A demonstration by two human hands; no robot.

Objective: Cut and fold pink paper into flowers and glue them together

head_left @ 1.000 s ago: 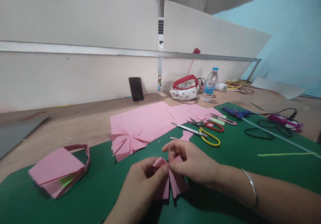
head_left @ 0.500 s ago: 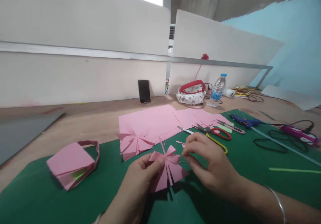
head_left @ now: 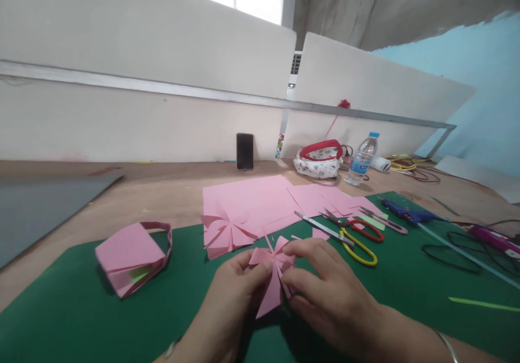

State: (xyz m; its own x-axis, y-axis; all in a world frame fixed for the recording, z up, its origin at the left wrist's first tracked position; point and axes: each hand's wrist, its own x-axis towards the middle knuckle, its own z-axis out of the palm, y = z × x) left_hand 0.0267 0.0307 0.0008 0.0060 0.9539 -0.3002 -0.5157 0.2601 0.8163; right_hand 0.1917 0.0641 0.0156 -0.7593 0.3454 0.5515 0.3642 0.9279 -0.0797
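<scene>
Over the green cutting mat [head_left: 174, 309], my left hand [head_left: 235, 290] pinches a pink paper flower [head_left: 271, 292] with cut strips and curled loops. My right hand [head_left: 335, 282] has its thumb and fingers closed at the flower's right side, partly hiding it. Just beyond the hands lies a second pink cut-paper flower [head_left: 228, 232], overlapping flat pink paper sheets [head_left: 255, 198]. On the left of the mat rests a folded pink paper box [head_left: 130, 257] with a strip handle and some green inside it.
Right of the sheets lie a craft knife [head_left: 323, 226], scissors [head_left: 361, 249] with red and yellow handles, a pink-handled tool [head_left: 392, 224] and a blue glue gun [head_left: 408, 213]. Behind stand a phone [head_left: 245, 151], a white-and-red pouch [head_left: 319, 162] and a water bottle [head_left: 363, 160].
My right hand has moved left onto the flower, its fingers now touching the right-hand loops. My left hand keeps its hold. The whole view has shifted slightly.
</scene>
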